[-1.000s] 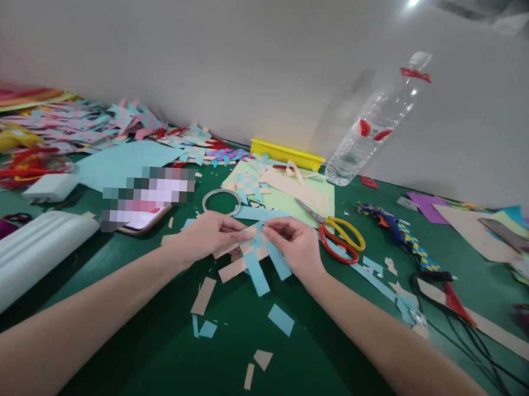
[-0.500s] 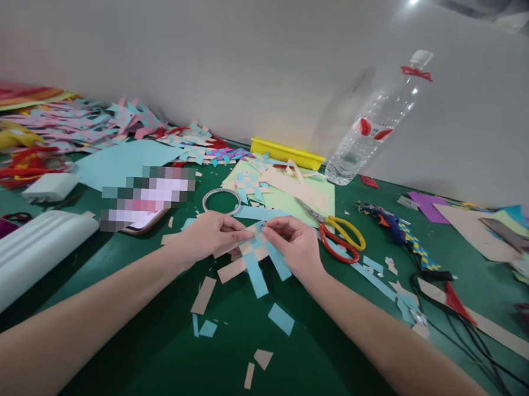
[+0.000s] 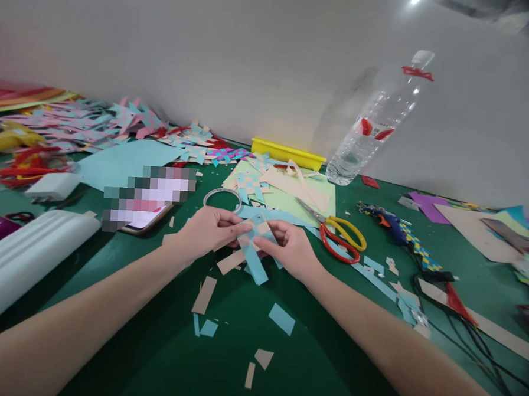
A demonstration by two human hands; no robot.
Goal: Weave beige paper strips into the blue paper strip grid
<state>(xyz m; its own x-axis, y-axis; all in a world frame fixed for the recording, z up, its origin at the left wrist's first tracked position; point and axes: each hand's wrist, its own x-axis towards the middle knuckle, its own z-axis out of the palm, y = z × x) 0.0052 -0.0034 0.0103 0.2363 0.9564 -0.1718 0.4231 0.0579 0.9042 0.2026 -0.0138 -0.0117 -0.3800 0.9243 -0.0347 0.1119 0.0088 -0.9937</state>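
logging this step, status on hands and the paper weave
Left hand and right hand both pinch the woven paper piece, blue and beige strips. Scissors lie just right of it, tape ring behind. Paper scraps in front.

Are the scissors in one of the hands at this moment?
No, the scissors lie on the green table, while both hands hold the woven paper piece.
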